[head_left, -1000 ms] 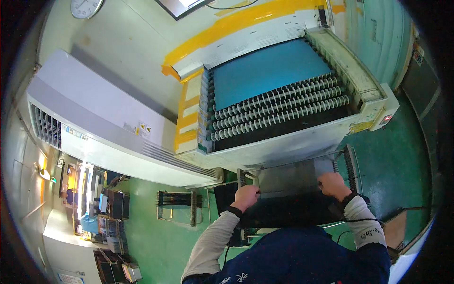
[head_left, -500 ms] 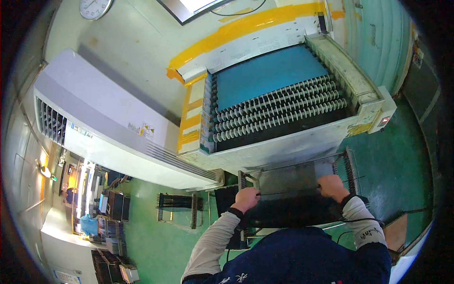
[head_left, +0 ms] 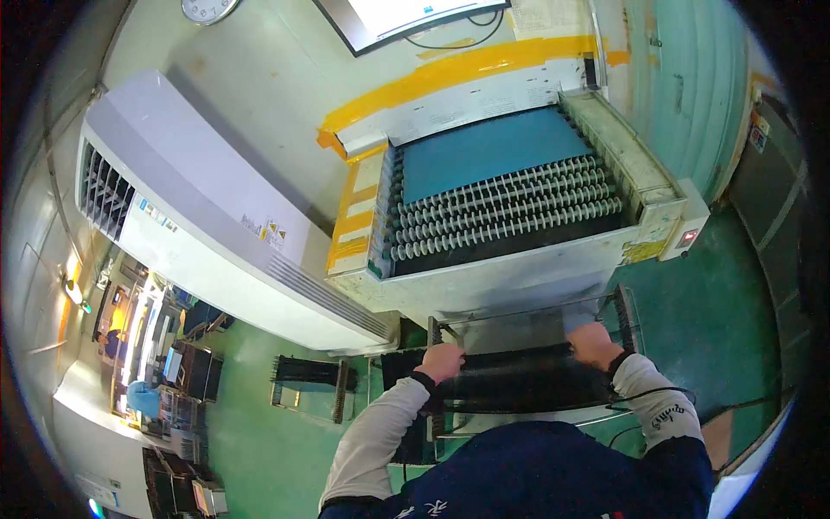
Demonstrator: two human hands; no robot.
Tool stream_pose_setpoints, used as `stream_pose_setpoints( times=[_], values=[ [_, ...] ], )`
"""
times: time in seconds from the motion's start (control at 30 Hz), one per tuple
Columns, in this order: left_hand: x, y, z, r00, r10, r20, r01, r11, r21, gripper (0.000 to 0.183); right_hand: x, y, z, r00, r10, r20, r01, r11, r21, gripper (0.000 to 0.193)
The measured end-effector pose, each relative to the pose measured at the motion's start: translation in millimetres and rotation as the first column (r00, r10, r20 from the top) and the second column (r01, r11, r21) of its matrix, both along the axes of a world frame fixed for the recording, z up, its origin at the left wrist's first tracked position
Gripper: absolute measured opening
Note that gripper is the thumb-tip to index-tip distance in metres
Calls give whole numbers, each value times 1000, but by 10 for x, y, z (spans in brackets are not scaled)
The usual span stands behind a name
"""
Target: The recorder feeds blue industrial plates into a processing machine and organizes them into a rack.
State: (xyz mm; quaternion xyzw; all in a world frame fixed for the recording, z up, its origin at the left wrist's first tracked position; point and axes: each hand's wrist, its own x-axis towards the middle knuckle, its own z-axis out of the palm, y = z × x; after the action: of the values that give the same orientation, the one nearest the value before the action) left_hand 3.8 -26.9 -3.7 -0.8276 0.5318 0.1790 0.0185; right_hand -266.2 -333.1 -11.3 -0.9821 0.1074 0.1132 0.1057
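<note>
My left hand [head_left: 443,362] is closed on the left end of the far edge of a thin black panel [head_left: 519,356]. At the other end of that edge, my right hand [head_left: 595,346] grips with bent fingers. The panel spans a slotted metal rack [head_left: 624,318] in front of my body. Dark panels fill the rack's near part, and I cannot make out where the held one ends and those begin. Both thumbs and fingertips are partly hidden.
Beyond the rack stands a roller conveyor [head_left: 510,212] carrying a blue sheet [head_left: 493,156]. A tall white air conditioner [head_left: 216,216] is to its left. Another rack of dark panels [head_left: 307,372] stands on the green floor [head_left: 251,424]. A monitor [head_left: 406,17] hangs above.
My head view has shifted, so the machine sits lower in the picture. The held panel's thin edge, seen apart from the dark stack before, now lies against it. Both hands keep their grip.
</note>
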Motion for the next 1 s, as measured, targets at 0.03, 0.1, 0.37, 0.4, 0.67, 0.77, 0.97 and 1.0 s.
stream_pose_setpoints(
  times=[0.03, 0.1, 0.37, 0.4, 0.67, 0.77, 0.97, 1.0],
  values=[
    [-13, 3, 87, 1000, -8, -2, 8, 1000, -13, 23, 10, -5, 95, 1000, -1, 9, 1, 1000, -4, 22],
    [-20, 59, 305, 1000, -20, -6, 20, 999, -34, 24, 45, -4, 304, 999, 25, 26, -25, 999, -24, 20],
    [-121, 263, 1917, 994, -66, 83, 74, 993, -97, 21, -42, 115, 1934, 952, 120, 280, -70, 981, -182, 7],
    [-212, 296, 2267, 993, -78, 92, 92, 983, -159, 19, -115, 127, 2188, 927, 142, 346, -77, 978, -193, 6],
    [-706, 513, 4088, 940, -43, 339, 189, 892, -410, 40, -406, 478, 3986, 768, 228, 599, -4, 936, -351, 16],
    [-617, 414, 4038, 899, 25, 437, 219, 839, -498, 45, -198, 397, 3880, 624, 284, 728, 45, 917, -396, 21],
    [83, -178, 2740, 868, 48, 494, 298, 746, -595, 48, 399, -235, 2461, 559, 268, 784, 136, 903, -406, 23],
    [124, -156, 2501, 884, 41, 466, 270, 769, -579, 49, 445, -249, 2177, 566, 259, 782, 126, 911, -392, 24]
  ],
)
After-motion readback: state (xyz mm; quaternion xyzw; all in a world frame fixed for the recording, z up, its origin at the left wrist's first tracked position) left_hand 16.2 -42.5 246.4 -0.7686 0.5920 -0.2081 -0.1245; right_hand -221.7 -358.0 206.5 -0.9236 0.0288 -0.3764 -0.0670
